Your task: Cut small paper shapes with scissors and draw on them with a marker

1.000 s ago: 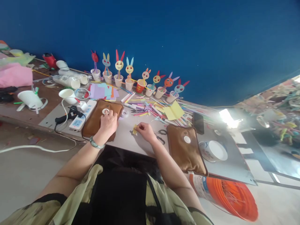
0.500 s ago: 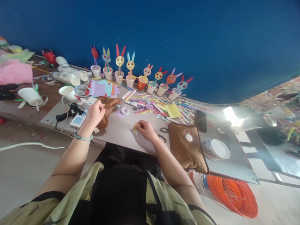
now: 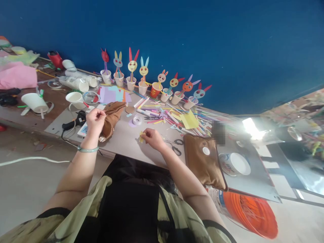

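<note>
My left hand (image 3: 95, 121) is closed, its fingertips pinched at the left edge of a soft brown pouch (image 3: 111, 116) that stands bunched up on the table. In my right hand (image 3: 153, 139), thumb and fingers pinch a small piece of yellow paper (image 3: 141, 136) just above the tabletop. A pair of scissors (image 3: 176, 150) with dark handles lies just right of that hand. Beyond the hands are a roll of clear tape (image 3: 137, 120) and a round brown disc (image 3: 130, 109).
Paper-cup rabbit figures (image 3: 143, 87) line the blue wall. Loose coloured pens and strips (image 3: 162, 116) lie before them. A glue gun (image 3: 73, 122) and power strip (image 3: 83, 131) are left; a brown cushion-like bag (image 3: 202, 168), white tub (image 3: 235, 164) and orange bucket (image 3: 253, 211) are right.
My left hand has moved left and slightly down; the brown pouch shifted left and bunched up, uncovering the round disc. My right hand has moved slightly left with the yellow paper.
</note>
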The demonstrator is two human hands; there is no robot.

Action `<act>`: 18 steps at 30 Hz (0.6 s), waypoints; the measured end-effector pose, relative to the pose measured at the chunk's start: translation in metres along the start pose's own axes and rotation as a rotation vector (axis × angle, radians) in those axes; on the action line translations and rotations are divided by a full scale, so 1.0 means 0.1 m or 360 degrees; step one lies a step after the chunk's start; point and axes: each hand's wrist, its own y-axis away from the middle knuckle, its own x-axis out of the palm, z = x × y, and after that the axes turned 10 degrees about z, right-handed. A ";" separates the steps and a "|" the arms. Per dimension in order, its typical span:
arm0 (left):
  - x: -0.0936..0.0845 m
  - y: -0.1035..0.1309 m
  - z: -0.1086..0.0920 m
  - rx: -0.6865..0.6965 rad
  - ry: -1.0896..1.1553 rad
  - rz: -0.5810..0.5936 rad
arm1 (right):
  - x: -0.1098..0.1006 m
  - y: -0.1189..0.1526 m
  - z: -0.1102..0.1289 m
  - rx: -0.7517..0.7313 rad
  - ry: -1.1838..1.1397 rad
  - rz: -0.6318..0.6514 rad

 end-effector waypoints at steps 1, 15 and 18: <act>0.00 0.00 0.01 -0.0018 0.0030 -0.0019 | 0.02 -0.06 0.02 0.0004 -0.0039 0.0016; 0.02 0.05 -0.11 -0.0158 0.0085 0.0012 | 0.54 -1.27 0.24 0.0347 -0.0235 0.0094; 0.02 0.06 -0.10 -0.0117 0.0010 0.0041 | 0.58 -1.41 0.28 0.0402 -0.0092 0.0123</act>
